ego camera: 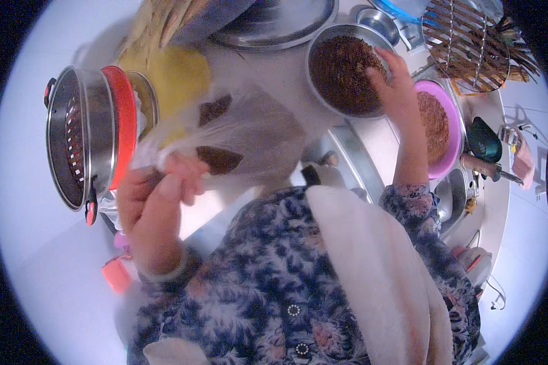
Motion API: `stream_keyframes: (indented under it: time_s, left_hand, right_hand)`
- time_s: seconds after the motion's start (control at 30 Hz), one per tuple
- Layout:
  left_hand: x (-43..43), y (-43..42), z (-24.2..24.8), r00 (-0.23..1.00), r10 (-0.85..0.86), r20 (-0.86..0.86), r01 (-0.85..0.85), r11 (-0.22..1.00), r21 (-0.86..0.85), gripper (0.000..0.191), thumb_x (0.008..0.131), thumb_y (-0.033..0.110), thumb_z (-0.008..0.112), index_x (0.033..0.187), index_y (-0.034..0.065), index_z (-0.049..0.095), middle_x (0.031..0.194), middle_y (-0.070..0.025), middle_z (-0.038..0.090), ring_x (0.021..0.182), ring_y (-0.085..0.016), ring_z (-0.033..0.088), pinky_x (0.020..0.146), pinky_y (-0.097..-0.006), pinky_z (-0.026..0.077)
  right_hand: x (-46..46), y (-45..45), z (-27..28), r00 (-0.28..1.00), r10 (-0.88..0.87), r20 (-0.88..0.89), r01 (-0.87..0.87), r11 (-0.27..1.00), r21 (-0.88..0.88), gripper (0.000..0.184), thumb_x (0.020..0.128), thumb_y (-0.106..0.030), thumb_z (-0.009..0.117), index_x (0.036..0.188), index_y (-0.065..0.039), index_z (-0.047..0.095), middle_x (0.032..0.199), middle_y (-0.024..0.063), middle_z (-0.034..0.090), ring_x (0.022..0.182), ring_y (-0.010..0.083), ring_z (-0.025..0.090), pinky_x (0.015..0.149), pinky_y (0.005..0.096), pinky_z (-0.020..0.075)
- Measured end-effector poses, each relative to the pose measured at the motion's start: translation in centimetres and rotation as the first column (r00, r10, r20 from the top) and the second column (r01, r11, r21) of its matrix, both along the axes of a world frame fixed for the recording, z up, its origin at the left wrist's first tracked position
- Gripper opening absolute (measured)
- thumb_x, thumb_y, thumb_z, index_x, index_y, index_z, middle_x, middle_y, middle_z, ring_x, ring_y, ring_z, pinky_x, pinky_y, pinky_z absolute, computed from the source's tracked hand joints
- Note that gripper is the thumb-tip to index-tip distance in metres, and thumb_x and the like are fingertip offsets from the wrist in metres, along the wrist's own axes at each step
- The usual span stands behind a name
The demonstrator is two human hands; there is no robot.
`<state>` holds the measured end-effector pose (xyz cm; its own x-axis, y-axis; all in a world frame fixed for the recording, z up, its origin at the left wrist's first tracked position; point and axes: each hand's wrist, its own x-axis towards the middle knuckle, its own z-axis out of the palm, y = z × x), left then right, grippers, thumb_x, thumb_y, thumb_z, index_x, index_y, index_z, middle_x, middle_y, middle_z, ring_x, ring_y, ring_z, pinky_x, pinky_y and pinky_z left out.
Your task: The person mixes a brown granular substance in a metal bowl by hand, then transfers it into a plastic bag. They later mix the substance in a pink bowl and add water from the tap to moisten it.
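My left hand (164, 187) is closed on the gathered edge of a thin, sheer white sheet (269, 123), either cloth or plastic film. The sheet spreads blurred over the counter to the right of that hand. Two dark brown patches (219, 159) show at the sheet's left part; what they are I cannot tell. My right hand (397, 86) reaches over the right rim of a metal bowl (317, 98), its fingers apart against dark brown crumbly material (345, 73). I see nothing held between those fingers.
Left stands a metal steamer pot (102, 137) beside a red ring (123, 127). A yellow round thing (187, 73) lies behind the sheet. Rightward are a pink bowl (454, 130) of reddish-brown crumbs (431, 127), a small metal bowl (379, 25), a round wire rack (466, 45) and a green container (484, 139).
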<state>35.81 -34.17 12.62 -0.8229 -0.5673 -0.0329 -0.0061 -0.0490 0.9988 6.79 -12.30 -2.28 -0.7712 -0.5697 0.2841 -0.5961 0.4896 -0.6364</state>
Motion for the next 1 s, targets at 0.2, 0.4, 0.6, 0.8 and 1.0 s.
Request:
stream_keyframes:
  time_s: [0.2, 0.4, 0.6, 0.8, 1.0]
  left_hand:
    - [1.7, -0.8, 3.8, 0.969, 0.23, -0.091, -0.245, 0.941, -0.232, 0.018, 0.089, 0.019, 0.051, 0.081, 0.0019, 0.051, 0.065, -0.0031, 0.046, 0.065, -0.016, 0.045, 0.07, -0.0352, 0.043]
    - [7.9, 0.2, 7.2, 0.95, 0.281, -0.137, -0.292, 0.954, -0.072, 0.019, 0.084, 0.019, 0.057, 0.08, 0.0098, 0.041, 0.069, 0.0024, 0.035, 0.072, -0.014, 0.036, 0.072, -0.0306, 0.032]
    - [9.6, 2.9, 8.2, 0.956, 0.258, -0.139, -0.278, 0.948, -0.152, 0.017, 0.088, 0.02, 0.051, 0.089, 0.0038, 0.046, 0.069, -0.0014, 0.04, 0.072, -0.016, 0.039, 0.072, -0.0306, 0.034]
    - [10.9, 2.4, 5.3, 0.897, 0.441, 0.02, -0.427, 0.88, -0.209, 0.022, 0.092, 0.019, 0.048, 0.1, -0.0011, 0.05, 0.08, -0.0059, 0.047, 0.083, -0.02, 0.047, 0.084, -0.0358, 0.039]
    - [13.5, 2.6, 0.9, 0.827, 0.561, 0.049, -0.562, 0.827, 0.017, 0.025, 0.094, 0.019, 0.048, 0.103, -0.0027, 0.053, 0.085, -0.0082, 0.051, 0.086, -0.023, 0.051, 0.087, -0.0398, 0.041]
  right_hand:
    - [-2.9, 0.5, -6.1, 0.96, 0.24, -0.146, -0.167, 0.905, 0.39, 0.026, 0.088, -0.019, 0.058, 0.111, -0.009, 0.06, 0.099, 0.0192, 0.064, 0.091, 0.0315, 0.063, 0.077, 0.0426, 0.0498]
    - [-3.7, -1.3, 0.1, 0.879, 0.139, 0.457, 0.076, 0.903, -0.422, 0.026, 0.091, -0.011, 0.054, 0.117, -0.012, 0.059, 0.092, 0.0095, 0.065, 0.074, 0.0154, 0.062, 0.059, 0.0265, 0.0457]
    - [-3.8, -0.1, -7.1, 0.94, 0.324, -0.107, -0.291, 0.925, 0.243, 0.043, 0.081, -0.006, 0.06, 0.123, -0.009, 0.055, 0.122, 0.0249, 0.052, 0.112, 0.0385, 0.052, 0.096, 0.038, 0.0431]
    - [-4.8, 1.5, -0.6, 0.719, 0.407, 0.564, -0.262, 0.909, -0.323, 0.039, 0.084, -0.015, 0.061, 0.121, -0.004, 0.056, 0.111, 0.0221, 0.059, 0.105, 0.0333, 0.058, 0.094, 0.0337, 0.0448]
    - [-5.0, 3.2, -6.4, 0.898, 0.433, -0.081, -0.394, 0.872, 0.289, 0.027, 0.09, -0.017, 0.058, 0.112, -0.002, 0.06, 0.106, 0.0128, 0.063, 0.1, 0.0244, 0.062, 0.089, 0.0322, 0.0477]
